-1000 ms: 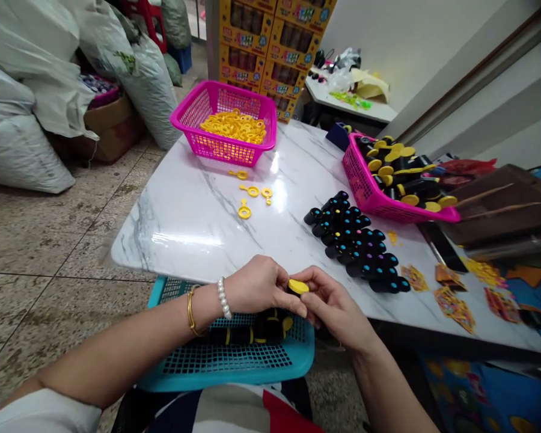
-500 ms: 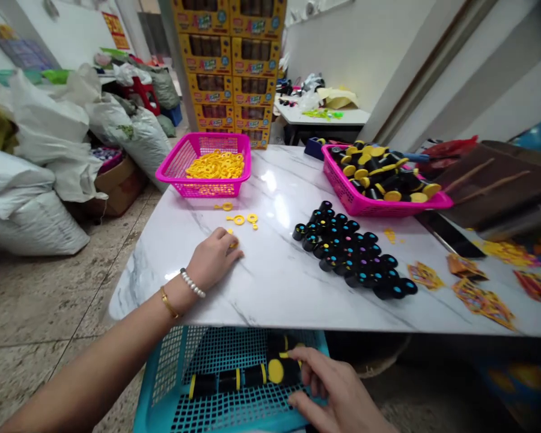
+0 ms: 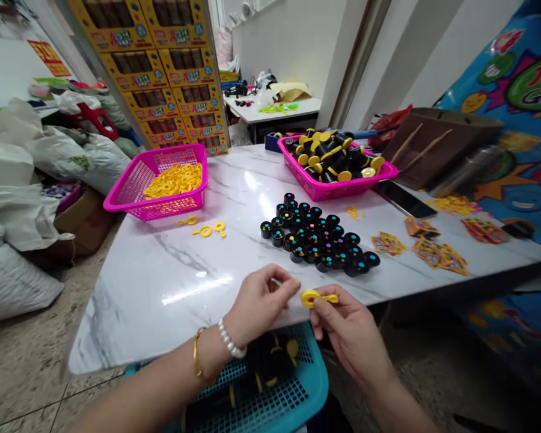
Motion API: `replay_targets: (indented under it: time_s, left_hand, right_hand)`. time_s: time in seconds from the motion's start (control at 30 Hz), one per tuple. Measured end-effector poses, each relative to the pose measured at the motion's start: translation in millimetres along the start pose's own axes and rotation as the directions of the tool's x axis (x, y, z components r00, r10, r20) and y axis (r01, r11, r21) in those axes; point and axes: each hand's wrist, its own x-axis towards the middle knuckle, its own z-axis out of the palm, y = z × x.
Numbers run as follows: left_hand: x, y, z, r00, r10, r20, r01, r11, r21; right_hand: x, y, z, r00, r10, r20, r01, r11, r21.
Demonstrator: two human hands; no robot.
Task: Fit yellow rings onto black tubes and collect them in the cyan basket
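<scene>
My right hand (image 3: 354, 337) pinches a yellow ring piece with a short handle (image 3: 311, 297) at the table's front edge. Just left of it is my left hand (image 3: 261, 300), thumb and fingertips close together; whether something small is between them cannot be made out. Three similar yellow ring pieces (image 3: 205, 231) lie on the table to the left. Behind my hands stand several black cylinders (image 3: 320, 237) with coloured dots on top. A teal basket (image 3: 313, 385) below the table edge holds black cylinders with yellow caps, partly hidden by my left arm.
On the marble-patterned table (image 3: 130, 300) stand a pink basket (image 3: 128, 186) of yellow ring pieces and another pink basket (image 3: 338, 190) of black and yellow cylinders. To the right lie orange packets (image 3: 388, 243), a phone (image 3: 406, 199) and a brown bag (image 3: 442, 144).
My left hand has moved right from beside the yellow rings. My right hand has risen out of the teal basket and now holds a yellow ring piece. The view has turned right.
</scene>
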Motion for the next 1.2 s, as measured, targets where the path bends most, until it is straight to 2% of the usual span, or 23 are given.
replay_targets:
  time_s: [0.07,0.1,0.17,0.23,0.33,0.43,0.5,0.57,0.63,0.7,0.77,0.83,0.93,1.1,1.2]
  left_hand:
    - [23.4,-4.0,1.4,0.965,0.190,-0.179,-0.129,0.943,0.308]
    - [34.8,-6.1,2.3,0.937,0.283,-0.206,-0.167,0.878,0.449]
    - [54.3,-9.9,5.1,0.898,0.397,-0.191,-0.188,0.738,0.649]
    - [66.7,-12.3,8.4,0.885,0.438,-0.160,-0.175,0.629,0.758]
    - [67.3,-12.5,8.7,0.881,0.456,-0.128,-0.173,0.561,0.810]
    - [44.5,-10.9,-1.2,0.885,0.458,-0.080,-0.234,0.588,0.774]
    - [19.7,-12.0,-11.6,0.895,0.441,-0.064,-0.258,0.630,0.732]
    - [-6.6,-16.5,-21.9,0.912,0.402,-0.078,-0.235,0.670,0.704]
    - [-28.5,-23.8,-29.8,0.924,0.366,-0.108,-0.197,0.701,0.686]
    - [-42.1,-32.4,-34.0,0.922,0.360,-0.142,-0.183,0.728,0.661]
    - [-47.6,-40.3,-34.9,0.907,0.387,-0.167,-0.208,0.755,0.622]
    - [-47.9,-46.2,-34.2,0.889,0.414,-0.198,-0.232,0.778,0.584]
    - [-46.3,-50.9,-33.2,0.880,0.414,-0.233,-0.227,0.797,0.559]
    - [-47.9,-52.4,-34.7,0.898,0.386,-0.213,-0.212,0.801,0.559]
    - [-48.6,-52.1,-35.6,0.908,0.366,-0.204,-0.195,0.800,0.567]
  right_hand:
    - [-0.5,0.6,-7.4,0.998,-0.007,-0.056,0.007,1.000,-0.003]
    - [-1.5,1.1,-10.3,0.998,0.001,-0.065,-0.002,1.000,-0.002]
    - [-4.5,2.5,-13.3,0.997,0.034,-0.068,-0.034,0.999,0.000]
    - [-7.9,4.4,-13.7,0.995,0.069,-0.070,-0.071,0.997,-0.025]
    - [-11.9,5.7,-13.1,0.992,0.097,-0.082,-0.104,0.991,-0.083]
    - [-12.7,2.1,-14.6,0.991,0.095,-0.098,-0.105,0.989,-0.104]
    - [-10.9,-2.3,-15.0,0.990,0.080,-0.118,-0.095,0.988,-0.122]
    - [-7.4,-6.5,-12.4,0.990,0.069,-0.123,-0.087,0.985,-0.149]
    - [-2.7,-9.6,-4.7,0.993,0.083,-0.085,-0.097,0.978,-0.185]
    - [3.1,-11.5,7.7,0.995,0.097,0.004,-0.093,0.965,-0.244]
    - [9.9,-13.2,22.8,0.993,0.056,0.103,-0.020,0.947,-0.322]
    - [17.3,-14.8,37.4,0.983,-0.035,0.180,0.105,0.913,-0.394]
    - [28.7,-15.9,53.2,0.963,-0.099,0.251,0.210,0.857,-0.471]
    - [41.3,-9.9,61.6,0.963,-0.063,0.262,0.203,0.809,-0.551]
    - [41.7,-6.1,63.3,0.976,0.002,0.216,0.119,0.830,-0.545]
